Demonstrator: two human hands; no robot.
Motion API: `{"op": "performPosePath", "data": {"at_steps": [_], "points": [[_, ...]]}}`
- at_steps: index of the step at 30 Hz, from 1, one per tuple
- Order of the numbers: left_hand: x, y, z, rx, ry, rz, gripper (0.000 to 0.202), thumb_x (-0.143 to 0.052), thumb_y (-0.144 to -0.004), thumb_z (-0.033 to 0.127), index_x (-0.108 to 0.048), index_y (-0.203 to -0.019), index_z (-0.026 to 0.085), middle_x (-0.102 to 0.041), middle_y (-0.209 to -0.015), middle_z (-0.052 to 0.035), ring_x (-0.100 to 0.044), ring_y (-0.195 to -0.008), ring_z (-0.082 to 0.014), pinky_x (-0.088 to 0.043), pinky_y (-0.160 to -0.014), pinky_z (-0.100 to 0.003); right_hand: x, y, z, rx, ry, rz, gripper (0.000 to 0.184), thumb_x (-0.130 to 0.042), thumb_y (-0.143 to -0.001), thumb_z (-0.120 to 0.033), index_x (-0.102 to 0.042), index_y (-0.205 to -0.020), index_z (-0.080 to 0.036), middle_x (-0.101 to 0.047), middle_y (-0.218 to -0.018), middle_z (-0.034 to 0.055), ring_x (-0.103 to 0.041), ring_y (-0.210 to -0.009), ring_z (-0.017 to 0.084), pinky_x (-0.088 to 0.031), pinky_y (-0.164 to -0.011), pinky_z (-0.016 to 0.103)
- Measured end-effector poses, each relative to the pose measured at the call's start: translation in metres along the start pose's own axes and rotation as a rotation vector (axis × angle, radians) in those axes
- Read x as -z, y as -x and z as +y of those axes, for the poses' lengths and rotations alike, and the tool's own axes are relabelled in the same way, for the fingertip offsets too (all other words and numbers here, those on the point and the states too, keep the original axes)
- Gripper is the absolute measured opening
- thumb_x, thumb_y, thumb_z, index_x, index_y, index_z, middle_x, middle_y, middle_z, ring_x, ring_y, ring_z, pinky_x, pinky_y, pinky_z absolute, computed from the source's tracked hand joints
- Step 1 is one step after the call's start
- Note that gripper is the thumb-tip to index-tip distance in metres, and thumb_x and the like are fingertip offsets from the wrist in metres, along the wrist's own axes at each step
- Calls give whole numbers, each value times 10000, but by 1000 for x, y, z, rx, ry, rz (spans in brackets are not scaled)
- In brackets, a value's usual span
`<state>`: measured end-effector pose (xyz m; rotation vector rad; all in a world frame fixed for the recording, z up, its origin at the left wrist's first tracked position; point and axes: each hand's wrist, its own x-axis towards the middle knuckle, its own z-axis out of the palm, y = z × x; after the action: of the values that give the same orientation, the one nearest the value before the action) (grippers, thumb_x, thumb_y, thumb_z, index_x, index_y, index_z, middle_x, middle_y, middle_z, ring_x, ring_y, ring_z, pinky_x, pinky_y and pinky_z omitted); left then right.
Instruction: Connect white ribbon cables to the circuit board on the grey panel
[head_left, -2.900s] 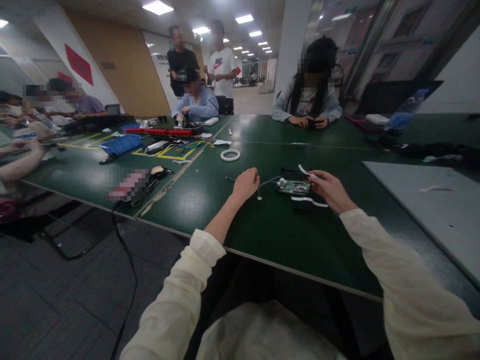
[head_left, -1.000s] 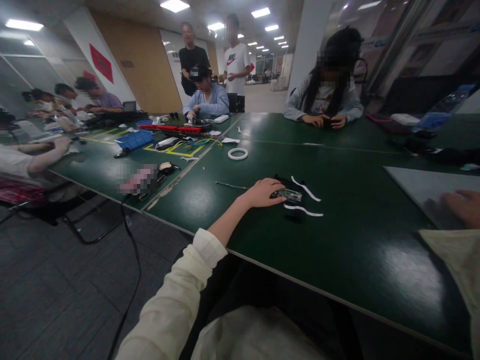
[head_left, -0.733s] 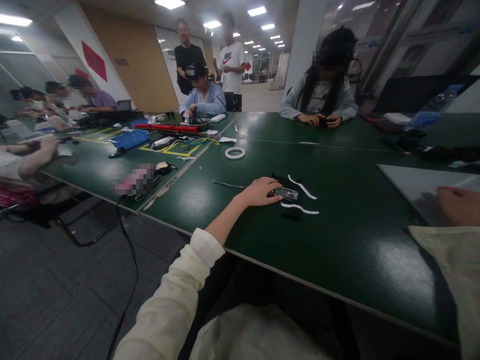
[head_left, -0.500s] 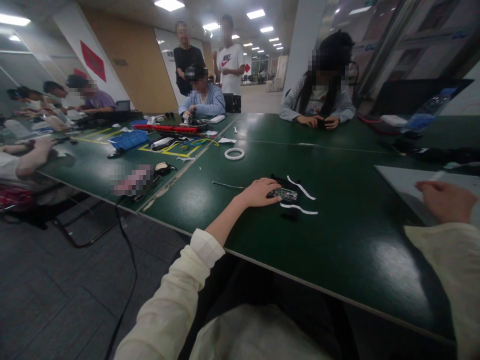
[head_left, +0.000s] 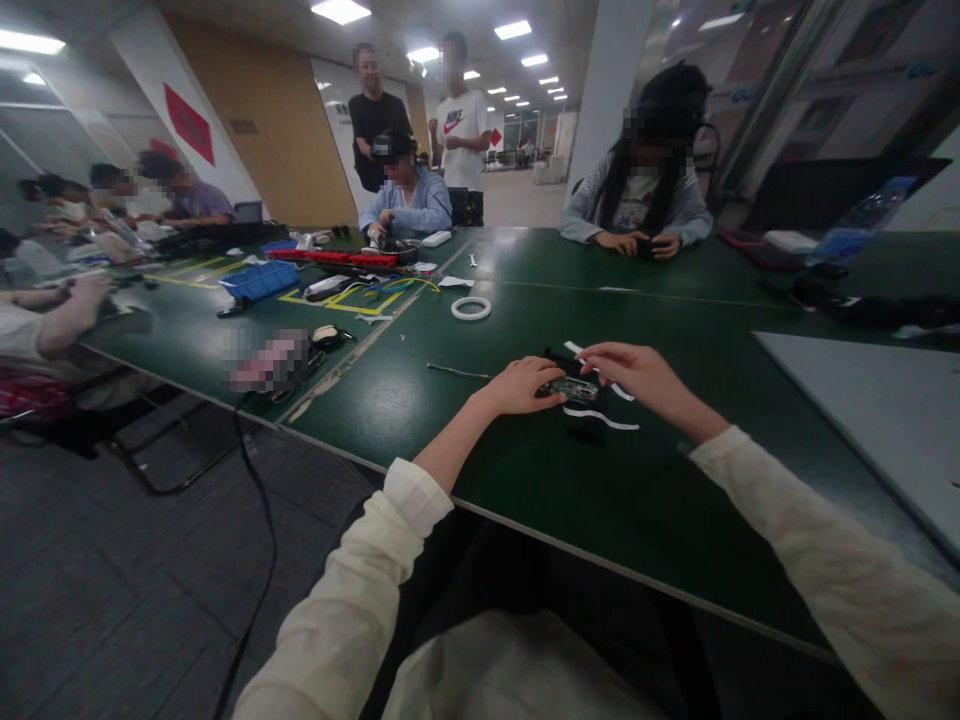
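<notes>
My left hand is closed on the near-left end of a small circuit board, holding it on the green table. Over the board's right end, my right hand has its thumb and fingertips close together in a pinch. Whatever lies between those fingers is too small to make out. One white strip passes beneath the right fingers, partly covered by them. Another white strip lies curved just in front of the board. Dark pieces rest nearby, their kind unclear.
A white ring, like a tape roll, lies beyond my hands. To the left are a thin cable, a pink item and a blue tray. A grey panel lies at the right. Other people sit around the table.
My right hand has come from the grey panel at the far right to the circuit board, near the white strips. My left hand has stayed on the board.
</notes>
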<state>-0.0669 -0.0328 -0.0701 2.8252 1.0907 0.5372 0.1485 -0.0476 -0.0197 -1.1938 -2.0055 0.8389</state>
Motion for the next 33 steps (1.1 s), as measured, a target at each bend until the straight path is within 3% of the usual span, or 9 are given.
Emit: {"op": "performPosePath", "data": {"at_steps": [5, 7, 11, 16, 20, 27, 33], "points": [[-9, -1, -5, -7, 46, 5, 280, -470, -864, 407, -602, -911, 165, -629, -991, -69, -573, -950, -175, -448, -852, -326, -44, -1, -32, 36, -169, -87, 336, -484, -828, -360, -637, -1052, -160, -615, -775, 28, -502, -582, 105, -400, -540, 238], [-14, -2, -8, 3, 90, 4, 229, -492, -852, 363, -600, -862, 161, -639, -939, -52, -586, -901, -153, -459, -840, -297, -56, -2, -37, 72, -165, -84, 336, -463, -844, -336, -628, -1086, -170, -609, -774, 24, -519, -617, 112, -403, -547, 233], [-17, -1, -12, 44, 59, -35, 234, -529, -822, 307, -590, -988, 154, -621, -1065, -73, -553, -1031, -183, -425, -950, -337, -71, 0, -42, 112, -75, -61, 333, -429, -863, -256, -634, -1117, -189, -619, -784, 24, -541, -642, 119, -429, -593, 247], [-9, 2, -12, 16, 20, -43, 543, -556, -798, 307, -420, -1295, 135, -422, -1364, -126, -366, -1275, -238, -303, -1082, -406, -79, 3, -41, 131, 138, -47, 328, -431, -865, -170, -669, -1088, -206, -660, -923, 53, -591, -717, 144, -472, -668, 288], [-6, 2, -10, 24, 19, -102, 492, -471, -849, 302, -395, -1321, 187, -396, -1391, -96, -336, -1298, -230, -288, -1086, -428, -81, 4, -39, 188, 222, -46, 352, -442, -879, -174, -631, -1168, -243, -640, -1086, 59, -608, -794, 153, -483, -710, 307], [-4, -1, -8, 39, -11, -137, 604, -601, -756, 355, -407, -1308, 204, -384, -1400, -81, -321, -1299, -247, -275, -1089, -432, -80, 8, -38, 112, 245, -138, 401, -405, -916, -248, -530, -1293, -194, -657, -743, 28, -564, -555, 122, -466, -607, 274], [-1, 2, -7, 38, 2, -138, 527, -526, -814, 347, -406, -1308, 211, -384, -1400, -80, -315, -1302, -242, -281, -1078, -442, -81, 12, -34, 121, 420, -139, 423, -373, -933, -314, -499, -1317, -189, -656, -750, 52, -587, -599, 144, -440, -578, 256]]}}
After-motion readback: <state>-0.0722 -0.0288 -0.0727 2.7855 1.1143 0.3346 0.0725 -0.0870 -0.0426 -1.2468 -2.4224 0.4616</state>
